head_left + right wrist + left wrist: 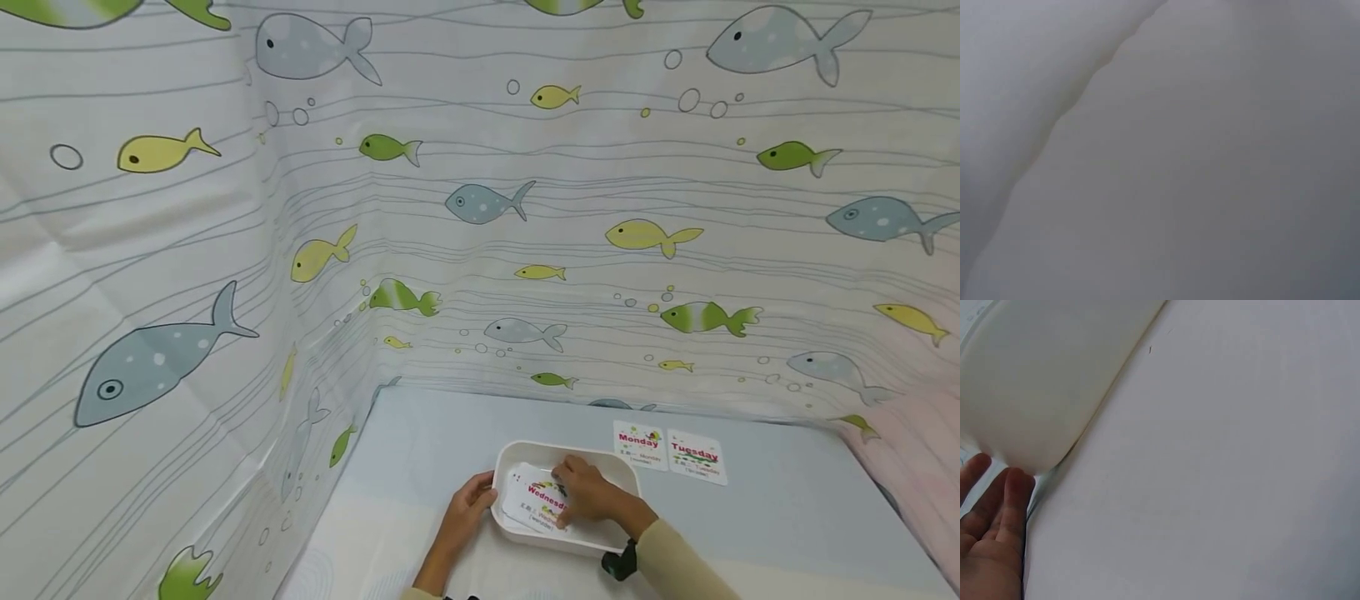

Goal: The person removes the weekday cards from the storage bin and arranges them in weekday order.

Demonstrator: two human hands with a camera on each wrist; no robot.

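In the head view a white plastic tray (551, 542) holds a small pile of white cards, the top one a Wednesday card (532, 493) with red lettering. My right hand (588, 493) reaches into the tray and grips this card, thumb at its lower edge and fingers at its upper edge; the hand covers the card's right part. At the tray's left side, my left hand (467, 510) rests its fingertips against the outer wall. The left wrist view shows those extended fingers (1015, 497) touching the tray's end.
Behind the tray to the right, a Monday card (640, 446) and a Tuesday card (697, 457) lie side by side on the pale blue and white table cover (787, 508). A fish-patterned curtain (480, 250) rises along the back and left. Pale surfaces fill the right wrist view.
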